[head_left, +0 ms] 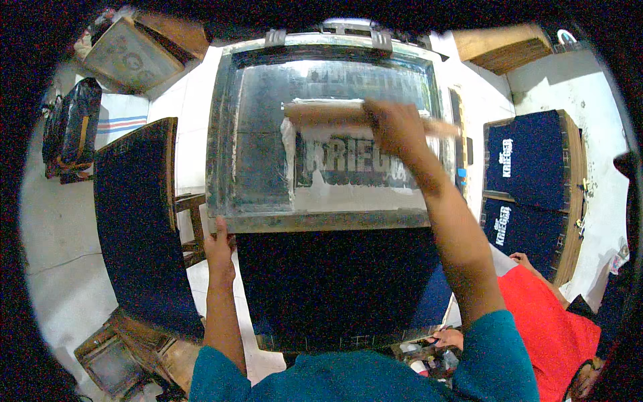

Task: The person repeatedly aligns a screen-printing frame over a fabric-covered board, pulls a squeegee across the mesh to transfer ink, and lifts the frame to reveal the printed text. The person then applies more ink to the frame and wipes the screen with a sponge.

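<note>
A silk-screen printing frame (328,222) lies before me, its mesh carrying large block lettering. My right hand (395,127) is closed on a wooden squeegee (320,115), which lies across the far part of the lettering; motion blurs it slightly. White ink (358,199) spreads in a band along the near side of the mesh and up its left edge. My left hand (220,251) grips the frame's near left corner. Dark blue fabric (341,288) stretches out from under the frame toward me.
Dark blue panels with white prints (526,161) are stacked at right. Another dark panel (137,221) stands at left. A person in red (549,321) is close at my right, one hand (449,338) near the fabric's edge. Metal hinge clamps (380,41) hold the frame's far side.
</note>
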A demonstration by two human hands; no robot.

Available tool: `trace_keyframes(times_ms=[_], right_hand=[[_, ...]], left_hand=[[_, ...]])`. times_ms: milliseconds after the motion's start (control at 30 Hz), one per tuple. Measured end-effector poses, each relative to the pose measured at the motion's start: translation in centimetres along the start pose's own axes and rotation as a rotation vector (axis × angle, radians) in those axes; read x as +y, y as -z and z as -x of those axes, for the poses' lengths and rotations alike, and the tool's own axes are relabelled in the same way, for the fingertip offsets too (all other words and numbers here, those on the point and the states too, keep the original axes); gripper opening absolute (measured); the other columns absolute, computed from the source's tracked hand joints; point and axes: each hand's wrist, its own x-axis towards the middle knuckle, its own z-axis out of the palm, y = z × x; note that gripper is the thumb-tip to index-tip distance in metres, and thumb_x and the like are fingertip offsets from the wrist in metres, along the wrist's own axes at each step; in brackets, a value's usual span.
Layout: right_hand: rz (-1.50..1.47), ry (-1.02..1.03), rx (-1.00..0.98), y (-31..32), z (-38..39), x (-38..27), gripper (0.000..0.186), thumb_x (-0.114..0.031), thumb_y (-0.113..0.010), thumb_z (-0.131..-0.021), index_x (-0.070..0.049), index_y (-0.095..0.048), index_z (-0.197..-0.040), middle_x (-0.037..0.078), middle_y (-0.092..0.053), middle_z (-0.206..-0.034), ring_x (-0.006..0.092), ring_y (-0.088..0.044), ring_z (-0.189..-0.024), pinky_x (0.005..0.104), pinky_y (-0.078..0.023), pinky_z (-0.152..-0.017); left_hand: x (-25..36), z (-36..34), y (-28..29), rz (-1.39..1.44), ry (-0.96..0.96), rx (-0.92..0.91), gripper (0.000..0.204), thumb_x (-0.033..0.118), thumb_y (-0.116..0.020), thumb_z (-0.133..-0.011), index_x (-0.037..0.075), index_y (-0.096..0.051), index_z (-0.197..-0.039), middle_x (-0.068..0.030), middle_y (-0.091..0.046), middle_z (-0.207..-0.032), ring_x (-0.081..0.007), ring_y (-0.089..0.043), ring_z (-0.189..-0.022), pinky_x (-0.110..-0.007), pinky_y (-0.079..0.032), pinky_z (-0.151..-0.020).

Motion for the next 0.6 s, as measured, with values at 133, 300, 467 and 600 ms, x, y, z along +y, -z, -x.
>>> trace_keyframes(times_ms=[133,300,467,600], right_hand=[[0.091,-0.002,-0.022,-1.1,-2.1,2.0,0.021,-0.019,-0.067,-0.087,-0.017,-0.068,-0.108,0.010,-0.075,-0.100,0.0362,-0.072,-0.099,0.0540,-0.051,-0.082],[0.034,-0.072,-0.030,-1.1,5.1,-1.8,0.013,-0.014,-0.064,-0.088,-0.016,-0.066,-0.101,0.009,-0.073,-0.095,0.0334,-0.071,-0.094,0.0555,-0.047,-0.085],[0.032,-0.075,0.015,-1.4,13.0,-6.1,0.018,-0.011,-0.064,-0.083,-0.013,-0.066,-0.101,0.006,-0.071,-0.106,0.0281,-0.067,-0.100,0.0499,-0.045,-0.088],[0.018,-0.070,0.031,-1.2,16.5,-8.2,0.025,-0.010,-0.062,-0.084,-0.011,-0.066,-0.109,0.007,-0.069,-0.113,0.0267,-0.065,-0.105,0.0459,-0.046,-0.087]], left_hand=[[-0.8,-0.5,0.2,-0.061,0.001,0.025,0.055,0.058,-0.070,-0.094,0.009,-0.063,-0.118,0.0008,-0.067,-0.098,-0.0094,-0.058,-0.079,-0.028,-0.046,-0.067],[-1.3,-1.7,0.5,-0.058,0.019,-0.040,0.058,0.059,-0.071,-0.093,0.010,-0.061,-0.121,-0.0008,-0.067,-0.105,-0.0144,-0.060,-0.085,-0.030,-0.047,-0.071],[-1.9,-2.3,0.0,0.163,0.012,-0.112,0.056,0.057,-0.069,-0.095,0.007,-0.062,-0.119,0.0008,-0.065,-0.099,-0.0080,-0.055,-0.073,-0.024,-0.041,-0.057],[-2.1,-2.4,-0.2,0.198,0.050,-0.123,0.059,0.059,-0.069,-0.094,0.007,-0.062,-0.122,0.0028,-0.062,-0.094,-0.0019,-0.037,-0.050,-0.021,-0.025,-0.039]])
